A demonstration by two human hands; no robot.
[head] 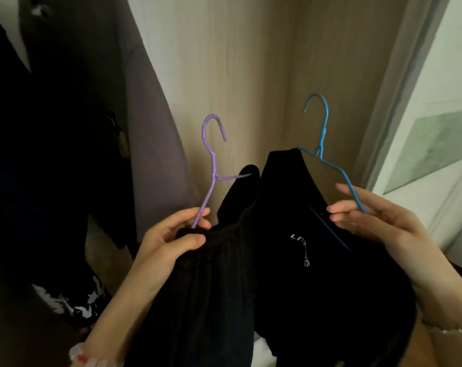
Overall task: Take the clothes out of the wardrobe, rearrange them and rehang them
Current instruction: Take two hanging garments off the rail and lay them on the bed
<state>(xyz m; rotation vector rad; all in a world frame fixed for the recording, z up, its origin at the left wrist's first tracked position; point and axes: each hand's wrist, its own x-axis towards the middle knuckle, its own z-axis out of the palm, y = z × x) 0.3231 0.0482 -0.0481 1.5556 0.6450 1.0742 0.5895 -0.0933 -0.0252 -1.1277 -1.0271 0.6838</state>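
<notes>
Two hangers are out, held before the wardrobe (238, 75). The left hand (169, 242) has its fingers (190, 241) curled round the purple hanger (211, 154) and bunched black cloth (211, 274). The right hand (378, 221) pinches the blue hanger (321, 133), which carries a black shirt (317, 274). Rehanging likely remains.
</notes>
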